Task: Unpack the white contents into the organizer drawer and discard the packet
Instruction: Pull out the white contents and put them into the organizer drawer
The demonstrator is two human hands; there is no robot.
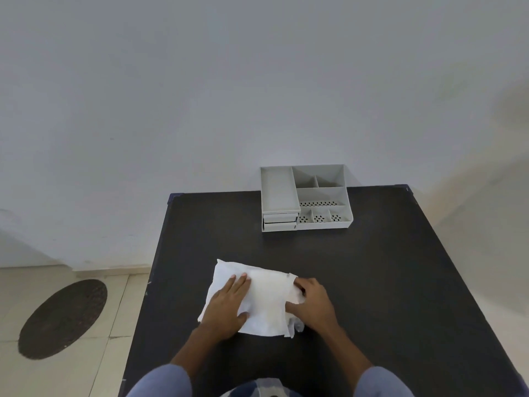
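At the near edge, two blue sleeves [160, 382] reach forward over the black counter [372, 282] toward the white packet [266, 302], which lies flat on the counter's near middle. The packet is soft, crinkled and roughly rectangular, its surface pale and faintly puckered, with a ragged, loosened end at 3 o'clock where a bit of clear film shows underneath. Its long axis runs almost across the view, tilted a little so the left end points toward 10 o'clock and the right end toward 4 o'clock. The left hand [227, 305] rests palm-down on the packet's left half, fingers [240, 282] straight and lying close together, pressing flat rather than gripping. The right hand [310, 303] sits at the packet's right end — its fingers curl inward and pinch the loose edge there, thumb laid on top of the wrapper. Farther off, at about 1 o'clock from the packet and well apart from it, the grey organizer [305, 197] stands at the far edge of the counter against the wall [257, 81]; it has open compartments on the right, some with perforated floors, and two small drawers [280, 221] stacked at its front left — both pushed in. On the tiled floor [86, 353] at 9 o'clock lies a dark oval mat [61, 319].
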